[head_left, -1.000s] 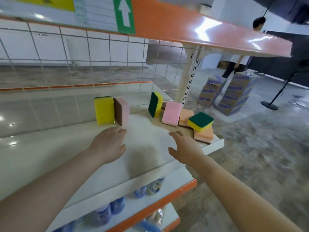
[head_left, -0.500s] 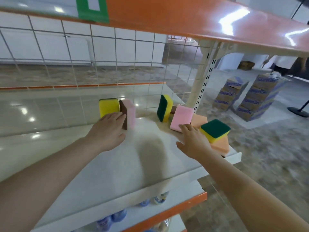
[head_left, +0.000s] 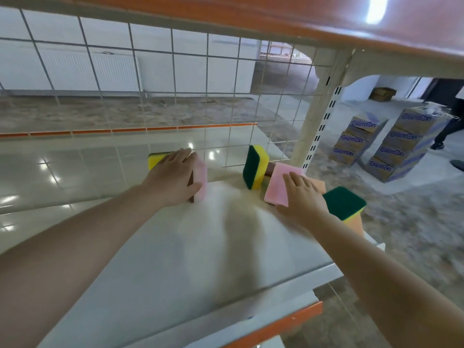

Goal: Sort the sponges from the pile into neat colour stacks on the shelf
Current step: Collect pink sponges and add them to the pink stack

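Note:
On the white shelf (head_left: 200, 259) an upright pink sponge with a brown side (head_left: 200, 180) stands against the wire mesh, and my left hand (head_left: 173, 179) grips it, thumb in front and fingers over its top. A yellow sponge (head_left: 154, 160) stands just behind my hand. To the right, a yellow-green sponge (head_left: 254, 167) stands on edge. My right hand (head_left: 302, 197) rests on a leaning pink sponge (head_left: 277, 184) in the pile, thumb at its lower edge. Beside it lie an orange sponge (head_left: 319, 185) and a green-topped sponge (head_left: 345, 202) on another orange one (head_left: 355, 222).
A wire mesh (head_left: 175, 96) backs the shelf, and an orange shelf (head_left: 276, 18) hangs low overhead. A perforated upright post (head_left: 319, 121) stands at the right rear. Stacked cardboard boxes (head_left: 386, 149) sit on the floor beyond, and a person's legs (head_left: 449, 126) show at the far right.
Both hands moved forward: the left closed round the upright pink sponge, and the right landed on the leaning pink sponge. The camera came closer to the shelf.

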Tool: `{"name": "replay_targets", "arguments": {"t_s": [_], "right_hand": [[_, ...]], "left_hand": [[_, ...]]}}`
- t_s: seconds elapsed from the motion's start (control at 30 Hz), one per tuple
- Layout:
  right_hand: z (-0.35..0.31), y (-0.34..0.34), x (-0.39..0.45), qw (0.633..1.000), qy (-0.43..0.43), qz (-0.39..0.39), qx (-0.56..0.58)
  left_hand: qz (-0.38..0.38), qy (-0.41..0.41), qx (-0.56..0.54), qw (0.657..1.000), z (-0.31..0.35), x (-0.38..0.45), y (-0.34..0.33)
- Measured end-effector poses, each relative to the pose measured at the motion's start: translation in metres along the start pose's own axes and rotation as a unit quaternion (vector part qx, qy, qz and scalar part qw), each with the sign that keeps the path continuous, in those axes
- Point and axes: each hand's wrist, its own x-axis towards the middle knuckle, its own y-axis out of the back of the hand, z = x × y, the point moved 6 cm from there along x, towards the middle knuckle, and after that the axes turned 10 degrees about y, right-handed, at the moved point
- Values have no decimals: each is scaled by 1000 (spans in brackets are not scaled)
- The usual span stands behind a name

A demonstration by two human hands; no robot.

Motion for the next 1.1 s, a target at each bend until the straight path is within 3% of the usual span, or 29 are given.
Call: {"name": "replay_targets", "arguments": {"t_s": [0.27,0.43,0.7,1.1], "right_hand": [[13,-12,20,1000,-6,-7,23],[18,-19,29,996,-55,-25,61],[23,-22,35,997,-58,-46,38],[16,-19,36,998,-48,-11,33]], "left_hand": [[-31,3,32,999,-1,23,-8],[-60,20,49,997,-3,28,-17],[-67,26,55,996,-10,36,-22],[-50,3,32,998,-5,36,-28]]}}
